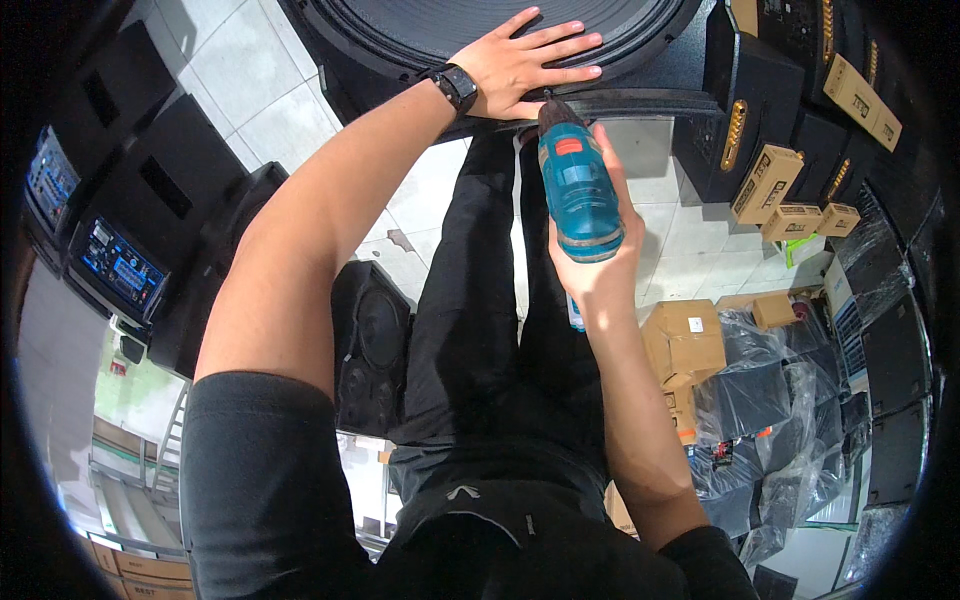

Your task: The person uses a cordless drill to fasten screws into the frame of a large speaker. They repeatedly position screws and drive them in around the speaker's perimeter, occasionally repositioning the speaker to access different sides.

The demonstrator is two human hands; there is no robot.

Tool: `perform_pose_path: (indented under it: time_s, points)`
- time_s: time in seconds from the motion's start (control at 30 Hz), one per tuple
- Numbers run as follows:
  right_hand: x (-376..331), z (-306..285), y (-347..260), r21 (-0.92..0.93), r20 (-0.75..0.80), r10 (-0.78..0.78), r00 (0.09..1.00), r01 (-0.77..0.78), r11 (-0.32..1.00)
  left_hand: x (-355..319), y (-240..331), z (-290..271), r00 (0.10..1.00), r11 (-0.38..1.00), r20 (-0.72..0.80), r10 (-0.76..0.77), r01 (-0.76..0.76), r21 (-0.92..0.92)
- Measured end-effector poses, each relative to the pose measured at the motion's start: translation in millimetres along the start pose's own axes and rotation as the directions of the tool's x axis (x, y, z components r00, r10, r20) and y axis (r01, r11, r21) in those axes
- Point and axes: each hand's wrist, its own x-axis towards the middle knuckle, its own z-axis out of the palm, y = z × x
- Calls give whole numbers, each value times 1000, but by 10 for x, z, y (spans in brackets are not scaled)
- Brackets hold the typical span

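Observation:
A large black speaker [380, 70] with a round ribbed cone lies at the top of the head view. My left hand [525, 62], with a black watch on the wrist, rests flat on it, fingers spread across the cone's rim. My right hand [610, 235] is wrapped round a teal cordless drill [582, 195] with a black nose. The drill points away from me, its tip at the speaker's near edge, close to my left thumb. Whether the tip sits on a screw I cannot make out. The drill's handle is mostly hidden under its body and my hand.
Dark cabinets with lit control panels [115, 265] stand at the left, a smaller speaker [378, 325] beside my leg. Small cardboard boxes [768, 185] lie on black cabinets at the right. Lower right are a larger carton [683, 343] and plastic-wrapped black boxes [750, 400]. Pale tiles [245, 75] cover the floor.

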Motion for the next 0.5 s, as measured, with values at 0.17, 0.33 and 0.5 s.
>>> perform_pose_path:
  time_s: [0.17, 0.33, 0.5]
  points:
    - [-1, -18, 13, -79, -2, -79, 997, 79, 994, -18, -61, 1, 985, 977, -160, 69, -99, -191]
    - [-11, -26, -31, -29, 24, -19, 1000, 20, 999, 3, 81, 7, 996, 991, 76, -56, 47, 125]
    - [-40, -45, -23, -37, 57, -4, 998, 7, 999, -24, 20, 26, 1000, 1000, -25, -10, 10, -14]
